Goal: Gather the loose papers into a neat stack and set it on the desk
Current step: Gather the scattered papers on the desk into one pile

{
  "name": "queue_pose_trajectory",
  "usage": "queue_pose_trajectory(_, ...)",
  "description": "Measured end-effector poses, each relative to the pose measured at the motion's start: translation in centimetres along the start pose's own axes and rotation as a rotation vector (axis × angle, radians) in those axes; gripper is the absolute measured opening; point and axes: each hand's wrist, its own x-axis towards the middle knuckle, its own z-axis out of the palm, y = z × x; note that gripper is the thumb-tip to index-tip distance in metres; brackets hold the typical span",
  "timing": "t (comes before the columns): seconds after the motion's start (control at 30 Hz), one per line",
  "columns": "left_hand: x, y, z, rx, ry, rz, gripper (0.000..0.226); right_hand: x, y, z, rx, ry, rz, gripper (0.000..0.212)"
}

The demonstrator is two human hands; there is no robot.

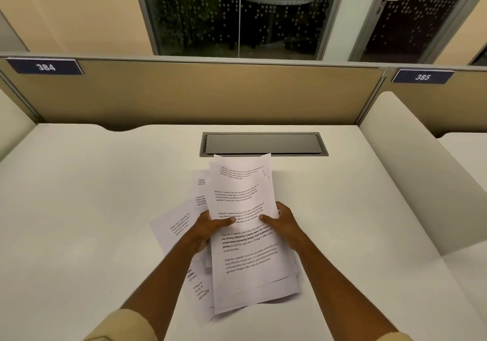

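Observation:
A bundle of white printed papers (245, 261) is held just above the white desk (92, 195), its sheets unevenly aligned at top and bottom. My left hand (210, 228) grips the bundle's left edge with the thumb on top. At the right edge, my right hand (283, 223) holds it the same way, thumb pressed on the top sheet. More loose sheets (175, 231) lie fanned out on the desk to the left, partly under my left forearm and the bundle.
A grey cable hatch (263, 144) is set into the desk just beyond the papers. A beige partition (197, 93) with number plates 384 and 385 closes the back. A white side divider (411, 161) stands at the right.

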Motion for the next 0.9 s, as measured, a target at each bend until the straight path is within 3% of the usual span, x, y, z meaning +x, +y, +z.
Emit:
queue_pose_trajectory(0.2,-0.6,-0.4,0.2,0.187,0.059,0.020,0.033,0.0,0.5,-1.6,-0.060,0.088,0.002,0.047)
queue_pose_trajectory(0.33,-0.5,-1.1,-0.2,0.273,0.363,-0.005,0.030,0.0,0.6,-2.8,-0.106,0.160,0.025,0.042)
queue_pose_trajectory(0.43,-1.0,-1.5,-0.9,0.493,0.646,0.053,0.025,-0.1,0.9,-3.5,-0.188,0.190,0.041,0.043)
queue_pose_trajectory(0.57,-1.7,-1.5,-1.8,0.666,0.845,-0.026,0.029,0.1,1.1,-3.6,-0.283,0.259,0.072,0.043)
queue_pose_trajectory(0.7,-2.1,-1.5,-2.3,0.671,0.903,-0.216,0.046,0.1,0.8,-2.6,-0.343,0.320,0.108,0.039)
queue_pose_trajectory(0.9,-2.6,-1.6,-2.0,0.583,0.937,-0.243,0.052,0.3,0.1,-1.5,-0.393,0.298,0.138,0.043)
